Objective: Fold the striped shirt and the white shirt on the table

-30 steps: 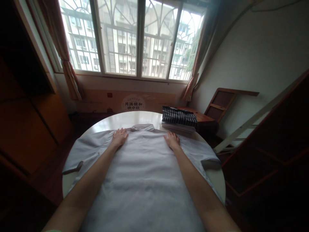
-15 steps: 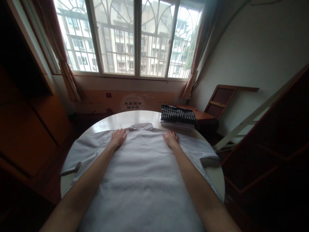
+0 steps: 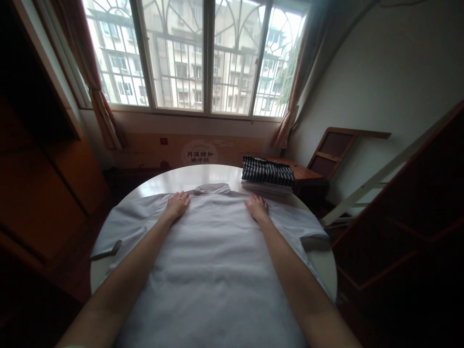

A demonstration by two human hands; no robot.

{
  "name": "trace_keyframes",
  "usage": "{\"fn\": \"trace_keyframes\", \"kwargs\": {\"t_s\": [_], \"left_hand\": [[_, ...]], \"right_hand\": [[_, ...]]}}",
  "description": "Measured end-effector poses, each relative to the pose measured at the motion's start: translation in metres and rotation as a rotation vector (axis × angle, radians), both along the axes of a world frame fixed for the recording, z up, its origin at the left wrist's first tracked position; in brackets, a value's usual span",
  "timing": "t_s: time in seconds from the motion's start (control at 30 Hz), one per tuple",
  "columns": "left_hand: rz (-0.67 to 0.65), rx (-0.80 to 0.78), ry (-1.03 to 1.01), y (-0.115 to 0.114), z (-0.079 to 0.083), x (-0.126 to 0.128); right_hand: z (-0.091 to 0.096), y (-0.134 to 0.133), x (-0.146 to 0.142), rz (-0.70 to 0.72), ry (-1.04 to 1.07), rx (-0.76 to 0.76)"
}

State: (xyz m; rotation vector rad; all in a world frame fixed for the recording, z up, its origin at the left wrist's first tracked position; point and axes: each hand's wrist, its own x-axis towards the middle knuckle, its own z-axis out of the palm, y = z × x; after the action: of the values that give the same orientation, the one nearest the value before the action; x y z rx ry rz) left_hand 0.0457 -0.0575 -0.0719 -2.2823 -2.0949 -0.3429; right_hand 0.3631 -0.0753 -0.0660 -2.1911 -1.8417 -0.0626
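Observation:
A white short-sleeved shirt (image 3: 217, 251) lies spread out over a round white table (image 3: 177, 175), its collar pointing toward the window and its sleeves reaching out to both sides. On the left shoulder of the shirt rests my left hand (image 3: 178, 204), palm down with fingers stretched out. My right hand (image 3: 257, 207) lies flat on the right shoulder in the same way. Both hands touch the cloth without gripping it. The near end of the shirt runs out of view at the bottom, between my forearms.
At the table's far right sits a stack of folded clothes, a black-and-white striped garment (image 3: 267, 170) on top of white ones (image 3: 268, 187). Behind it is a wooden chair (image 3: 328, 153). A window (image 3: 206, 63) lies ahead, and wooden cabinets (image 3: 54, 198) stand at the left.
Hands and shirt stay as they were. Only the camera view has shifted very slightly.

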Motion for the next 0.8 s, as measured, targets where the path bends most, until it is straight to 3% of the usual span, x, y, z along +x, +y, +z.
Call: {"fn": "trace_keyframes", "kwargs": {"t_s": [0.43,0.6,0.7,0.8], "left_hand": [[-0.012,0.03,0.009,-0.003,0.001,0.001],[0.026,0.212,0.043,-0.011,0.01,0.009],[-0.001,0.302,0.031,-0.018,0.019,0.029],[-0.096,0.292,-0.025,-0.029,0.02,0.06]], "right_hand": [[-0.001,0.0,-0.001,-0.003,-0.014,-0.002],[0.009,-0.004,-0.014,-0.036,-0.054,0.078],[0.021,-0.005,-0.039,0.05,-0.01,0.139],[0.022,-0.009,-0.075,0.257,0.084,0.18]]}}
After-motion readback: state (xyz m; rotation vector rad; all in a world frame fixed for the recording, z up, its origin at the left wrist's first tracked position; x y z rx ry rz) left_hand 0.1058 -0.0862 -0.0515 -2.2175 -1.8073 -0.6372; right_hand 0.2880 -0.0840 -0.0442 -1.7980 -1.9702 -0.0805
